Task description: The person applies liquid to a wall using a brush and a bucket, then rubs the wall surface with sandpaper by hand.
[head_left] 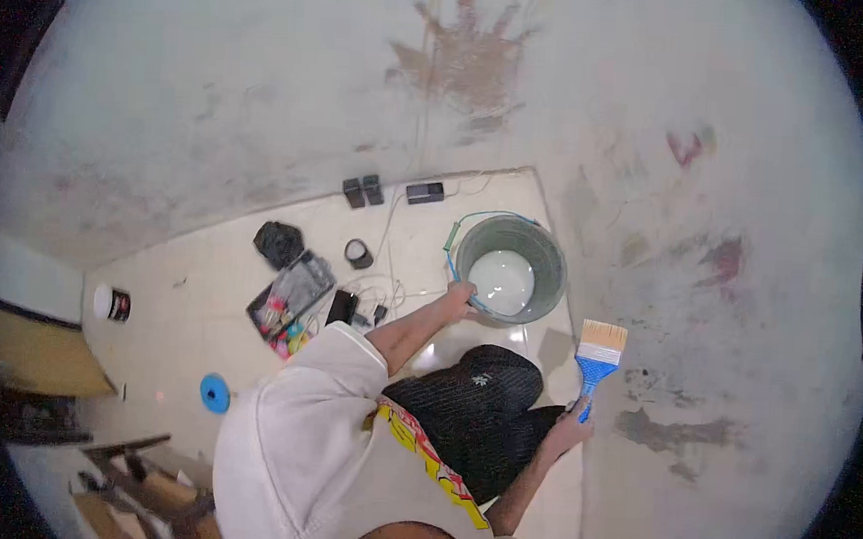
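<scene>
My left hand (461,296) is closed on the near-left rim of a grey-green bucket (541,261). White liquid (501,281) covers the bucket's bottom, and a thin blue handle with a green grip (452,235) leans over the far-left side of the rim. Low on the right, my right hand (568,429) wraps round the blue handle of a wide paintbrush (599,361). The brush points upward in the view, its pale bristles dry-looking, close to the wall and apart from the bucket.
Stained walls (683,312) rise ahead and to the right. Left of the bucket lie an open toolbox (294,292), a black bag (279,245), cables and small black speakers (362,191). Farther left are a blue disc (214,393), a white tub (112,303) and wooden furniture (152,489).
</scene>
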Demonstrator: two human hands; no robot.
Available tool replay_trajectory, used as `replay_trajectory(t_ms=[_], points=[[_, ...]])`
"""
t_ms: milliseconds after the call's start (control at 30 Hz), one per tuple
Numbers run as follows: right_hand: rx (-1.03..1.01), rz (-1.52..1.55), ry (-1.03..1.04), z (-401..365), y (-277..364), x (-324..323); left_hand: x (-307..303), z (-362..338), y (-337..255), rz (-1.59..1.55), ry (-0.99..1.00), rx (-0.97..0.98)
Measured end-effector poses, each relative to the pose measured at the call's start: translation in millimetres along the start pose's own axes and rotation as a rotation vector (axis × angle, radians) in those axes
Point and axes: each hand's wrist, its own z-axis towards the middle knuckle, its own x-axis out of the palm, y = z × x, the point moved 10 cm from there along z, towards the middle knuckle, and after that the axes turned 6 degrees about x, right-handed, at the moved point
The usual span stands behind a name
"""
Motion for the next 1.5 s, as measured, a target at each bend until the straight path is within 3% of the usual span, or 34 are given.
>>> replay_trajectory(t_ms=[33, 67, 133, 200, 233, 267, 400, 433, 467, 500, 533, 600, 667, 733, 767, 867, 933, 1000, 1033, 1100, 1133, 1200, 1233, 1300, 1333, 1400, 1433, 1500], points=[[-0.149, 0.066, -0.112, 11, -7, -10, 32, -18, 35, -0.255, -0.003, -0.144], [-0.165, 0.048, -0.076, 12, 9, -19, 61, -37, 66, -0.535, -0.051, -0.298], [-0.372, -0.177, -0.014, -7, 68, -25, 39, -55, 41, -0.967, -0.231, -0.641], [-0.153, -0.104, 0.099, -14, 77, -35, -17, -52, -43, -1.403, -0.478, -0.988], [0.098, -0.107, 0.223, -45, 116, -37, -50, -55, -77, -1.504, -0.581, -1.100], [0.166, -0.149, 0.241, -57, 126, -43, -65, -69, -86, -1.524, -0.634, -1.111], [-0.017, -0.304, 0.402, -146, 294, -36, -144, -113, -130, -1.123, -0.503, -1.006], [0.063, -0.387, 0.442, -161, 316, -36, -163, -116, -146, -1.019, -0.462, -0.983], [0.108, -0.438, 0.449, -183, 344, -35, -186, -141, -163, -1.080, -0.705, -1.223], [0.075, -0.406, 0.519, -180, 335, -37, -209, -159, -187, -1.129, -0.952, -1.453], [0.054, -0.335, 0.608, -141, 279, -42, -212, -164, -203, -1.107, -0.897, -1.437], [0.112, -0.129, 0.621, -135, 267, -45, -279, -160, -257, -1.234, -0.774, -1.402], [0.144, -0.207, 0.656, -136, 273, -55, -299, -185, -284, -1.102, -0.889, -1.503], [-0.030, -0.324, 0.720, -147, 293, -53, -283, -249, -282, -0.864, -1.016, -1.796], [-0.098, -0.352, 0.692, -149, 309, -48, -284, -253, -272, -1.022, -1.111, -1.639], [-0.121, -0.345, 0.652, -140, 294, -49, -337, -249, -321, -1.153, -1.212, -1.451], [-0.142, -0.374, 0.713, -138, 297, -44, -311, -291, -314, -1.095, -1.334, -1.510], [-0.176, -0.433, 0.779, -152, 320, -49, -289, -315, -322, -1.254, -1.474, -1.400], [-0.201, -0.403, 0.713, -169, 345, -52, -278, -327, -340, -1.252, -1.491, -1.417], [-0.298, -0.450, 0.786, -159, 335, -55, -326, -322, -377, -0.627, -1.214, -1.019], [-0.406, -0.470, 0.841, -157, 333, -51, -328, -331, -389, -0.619, -1.222, -1.022], [-0.423, -0.489, 0.872, -143, 318, -50, -280, -373, -403, -1.243, -1.846, -1.274], [-0.429, -0.519, 0.893, -130, 310, -51, -273, -385, -414, -1.240, -1.842, -1.281], [-0.520, -0.541, 0.918, -123, 308, -48, -268, -423, -433, -0.774, -1.426, -1.176], [-0.608, -0.542, 0.957, -131, 308, -42, -272, -422, -455, -0.789, -1.416, -1.185], [-0.518, -0.569, 1.035, -164, 335, -37, -351, -397, -533, 0.234, -0.758, -1.335], [-0.433, -0.576, 1.119, -184, 341, -31, -333, -416, -536, 0.234, -0.758, -1.341], [-0.423, -0.623, 1.157, -188, 331, -23, -237, -503, -540, -0.619, -1.609, -1.503]])
